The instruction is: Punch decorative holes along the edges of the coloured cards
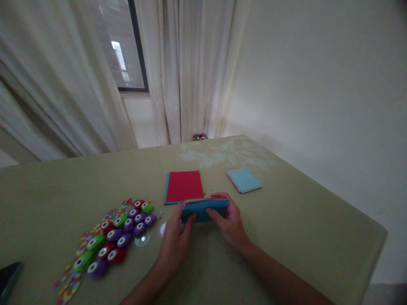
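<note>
My left hand [175,231] and my right hand [232,222] hold a small stack of paper cards [200,212] between them, tilted up on edge above the table. Its near face is blue, and thin lighter edges show along the top. Both thumbs press on the blue face, while the other fingers go behind it and are partly hidden. Just beyond the stack, a red square card [184,186] lies on the table with blue showing beneath it. Further right is a pale blue card stack [244,180] with small marks along its border.
Several red, green and purple paper punches [123,241] lie to the left, beside scattered colourful paper bits [81,248]. A clear round disc [142,239] is near them. A dark phone-like object [9,275] lies at the far left. A wall [318,106] borders the table's right side.
</note>
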The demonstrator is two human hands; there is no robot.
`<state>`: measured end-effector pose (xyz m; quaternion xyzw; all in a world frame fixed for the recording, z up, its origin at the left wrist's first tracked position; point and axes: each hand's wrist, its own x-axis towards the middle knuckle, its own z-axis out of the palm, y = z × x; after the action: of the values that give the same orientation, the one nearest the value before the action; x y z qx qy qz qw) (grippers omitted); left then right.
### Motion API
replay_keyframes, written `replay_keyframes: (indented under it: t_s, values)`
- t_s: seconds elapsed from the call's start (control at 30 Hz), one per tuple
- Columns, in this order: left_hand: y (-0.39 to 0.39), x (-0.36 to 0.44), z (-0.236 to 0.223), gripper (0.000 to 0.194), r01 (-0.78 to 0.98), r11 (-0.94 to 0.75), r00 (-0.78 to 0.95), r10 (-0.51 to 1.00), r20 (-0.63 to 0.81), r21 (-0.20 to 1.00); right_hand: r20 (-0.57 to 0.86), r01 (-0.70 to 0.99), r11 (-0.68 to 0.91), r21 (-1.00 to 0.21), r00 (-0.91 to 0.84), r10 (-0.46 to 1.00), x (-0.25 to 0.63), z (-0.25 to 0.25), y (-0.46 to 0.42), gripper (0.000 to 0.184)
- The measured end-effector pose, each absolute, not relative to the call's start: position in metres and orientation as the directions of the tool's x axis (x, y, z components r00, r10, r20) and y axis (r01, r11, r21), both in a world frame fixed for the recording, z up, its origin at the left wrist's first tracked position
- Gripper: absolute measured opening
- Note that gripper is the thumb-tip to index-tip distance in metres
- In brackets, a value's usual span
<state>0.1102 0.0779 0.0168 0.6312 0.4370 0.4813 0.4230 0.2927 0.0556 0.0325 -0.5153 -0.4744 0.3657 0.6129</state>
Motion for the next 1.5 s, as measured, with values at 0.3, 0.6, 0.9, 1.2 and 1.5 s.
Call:
replay_keyframes:
  t_s: [0.3,0.6,0.9,1.2,1.5]
  values:
    - [0.082,0.105,0.019,0.029,0.135,-0.258,0.156,0.959,0.237,0.957,0.193,0.017,0.194,-0.981,0.23,0.954,0.291,0.03,0.058,0.038]
    - [0.084,0.106,0.004,0.03,0.098,-0.224,0.103,0.971,0.214,0.97,0.112,0.04,0.106,-0.994,0.216,0.97,0.295,0.014,0.064,0.037]
    - [0.082,0.104,0.012,0.038,0.011,-0.191,0.037,0.981,0.19,0.982,0.124,0.045,0.116,-0.992,0.25,0.96,0.293,0.007,0.065,0.041]
    - [0.089,0.096,0.019,0.027,0.029,-0.186,-0.023,0.982,0.187,0.982,0.089,-0.018,0.097,-0.995,0.25,0.964,0.294,0.009,0.066,0.044]
    - [0.1,0.085,0.033,0.034,0.047,-0.169,-0.018,0.985,0.17,0.985,0.072,-0.049,0.087,-0.995,0.245,0.967,0.296,0.007,0.069,0.046]
